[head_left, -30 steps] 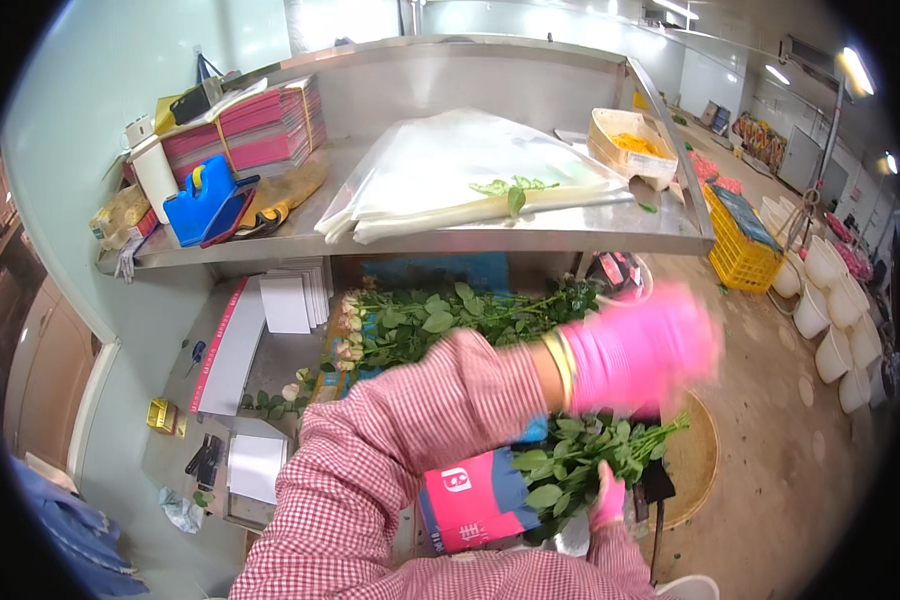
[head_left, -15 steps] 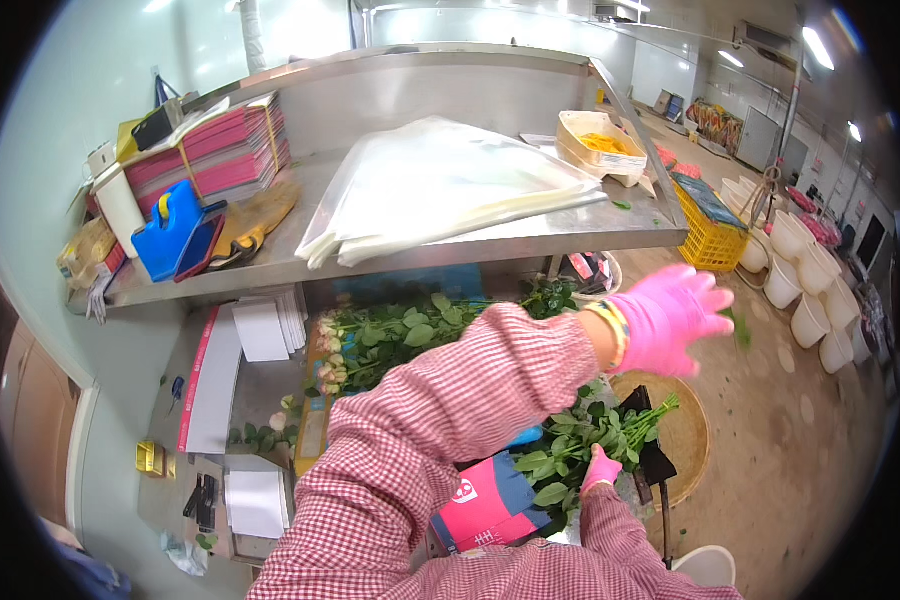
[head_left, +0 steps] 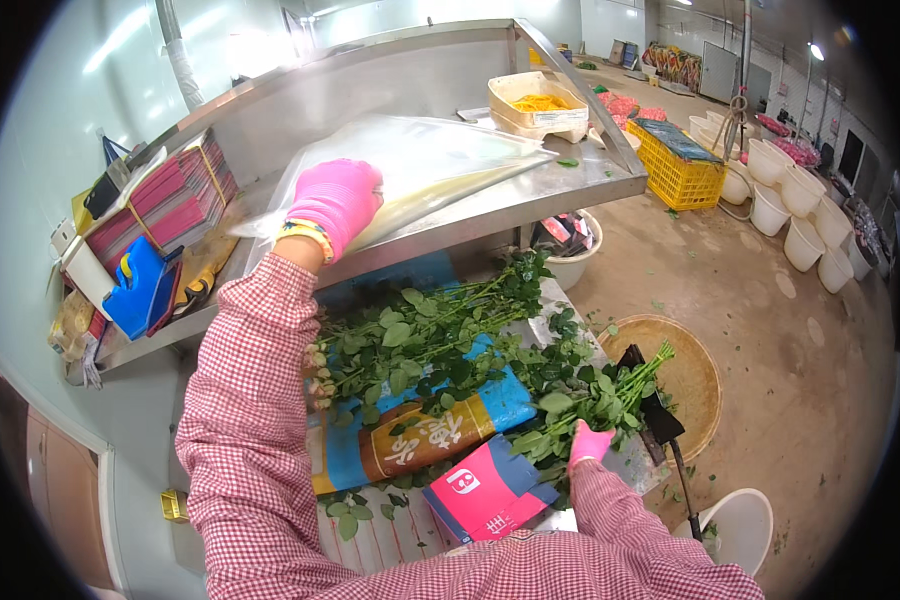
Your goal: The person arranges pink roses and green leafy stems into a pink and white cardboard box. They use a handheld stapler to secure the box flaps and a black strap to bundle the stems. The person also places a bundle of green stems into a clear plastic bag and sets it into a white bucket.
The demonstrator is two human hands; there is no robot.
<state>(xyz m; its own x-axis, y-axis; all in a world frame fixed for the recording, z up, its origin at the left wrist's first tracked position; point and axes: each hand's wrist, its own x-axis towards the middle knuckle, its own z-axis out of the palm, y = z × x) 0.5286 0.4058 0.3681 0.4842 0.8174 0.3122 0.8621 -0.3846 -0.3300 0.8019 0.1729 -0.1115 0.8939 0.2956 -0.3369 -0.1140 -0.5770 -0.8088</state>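
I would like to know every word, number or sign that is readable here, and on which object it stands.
I leave the wording uncopied, but print stands here:
Pink-and-blue wrapper: white emblem, large white characters.
Blue-and-brown sheet: large white characters.
Cream tray: marking too small to read.

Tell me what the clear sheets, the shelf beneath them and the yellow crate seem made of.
Clear sheets: probably thin plastic film, glossy and see-through, with soft folds. Shelf: metal, likely stainless steel, judging by its grey, satin sheen. Yellow crate: apparently moulded plastic, evenly coloured, with regular openings through its walls.
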